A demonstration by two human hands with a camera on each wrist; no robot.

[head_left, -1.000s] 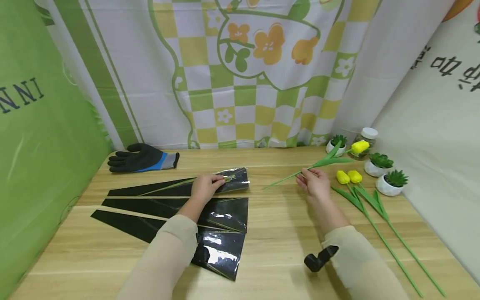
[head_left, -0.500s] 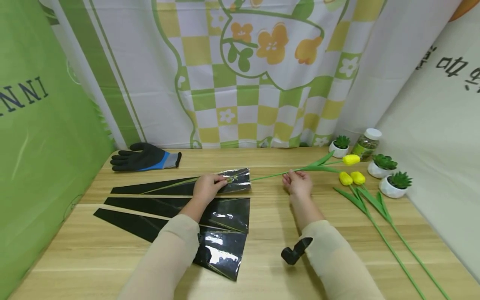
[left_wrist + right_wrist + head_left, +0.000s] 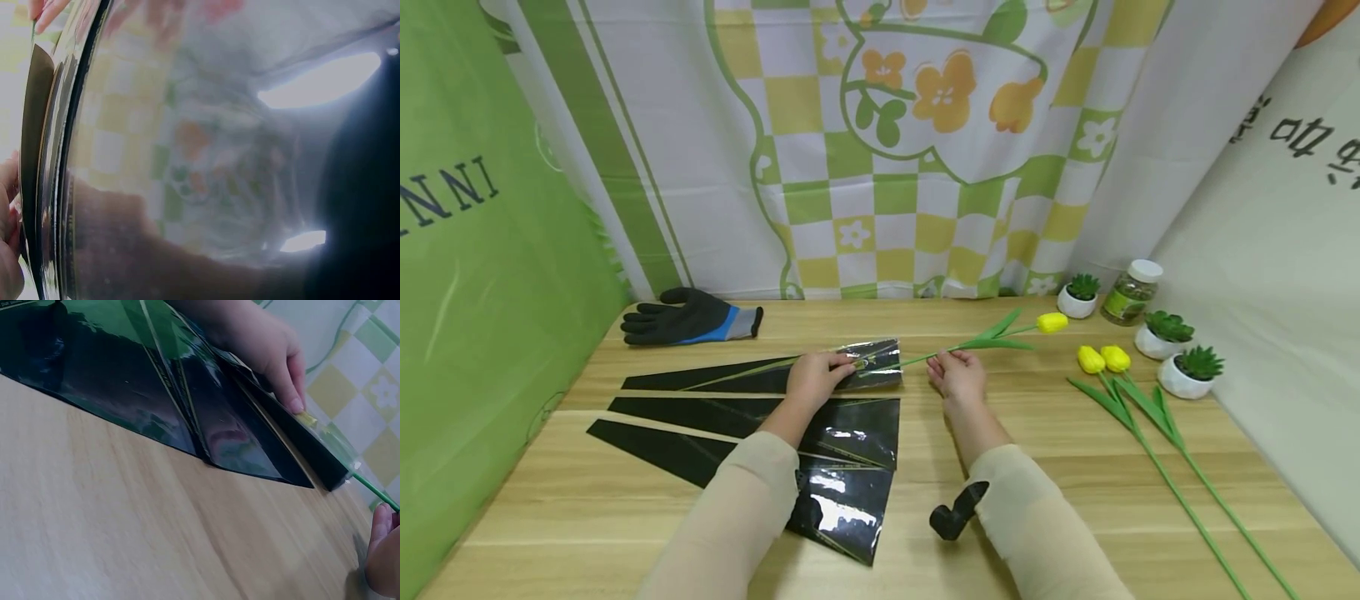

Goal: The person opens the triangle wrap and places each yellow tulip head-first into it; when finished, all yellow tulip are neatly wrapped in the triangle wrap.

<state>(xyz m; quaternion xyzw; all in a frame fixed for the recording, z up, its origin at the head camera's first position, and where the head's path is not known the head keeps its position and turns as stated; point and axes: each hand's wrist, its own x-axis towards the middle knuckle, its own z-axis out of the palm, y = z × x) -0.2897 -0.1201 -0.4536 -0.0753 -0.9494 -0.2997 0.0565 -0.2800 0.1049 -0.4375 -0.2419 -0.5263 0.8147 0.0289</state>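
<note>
My left hand (image 3: 816, 382) pinches the mouth of the farthest black flower sleeve (image 3: 700, 377), which has a clear front and gold trim. A yellow artificial tulip (image 3: 1052, 323) lies level between thumb and fingers of my right hand (image 3: 959, 382), gripped on its stem below the leaves. The stem's lower end runs into the mouth of that sleeve. In the right wrist view, the green stem (image 3: 375, 490) enters the clear film while the left thumb and fingers hold the sleeve edge. Glossy black sleeve film (image 3: 206, 169) fills most of the left wrist view.
Two more black sleeves (image 3: 861, 425) lie nearer on the wooden table. Two yellow tulips (image 3: 1180, 450) rest at the right. Potted succulents (image 3: 1185, 371) and a lidded jar (image 3: 1131, 292) stand behind them. A black and blue glove (image 3: 688, 318) lies back left.
My right hand has moved left with the tulip, bringing the stem's end from outside the sleeve into its mouth. The left hand keeps its hold on the sleeve.
</note>
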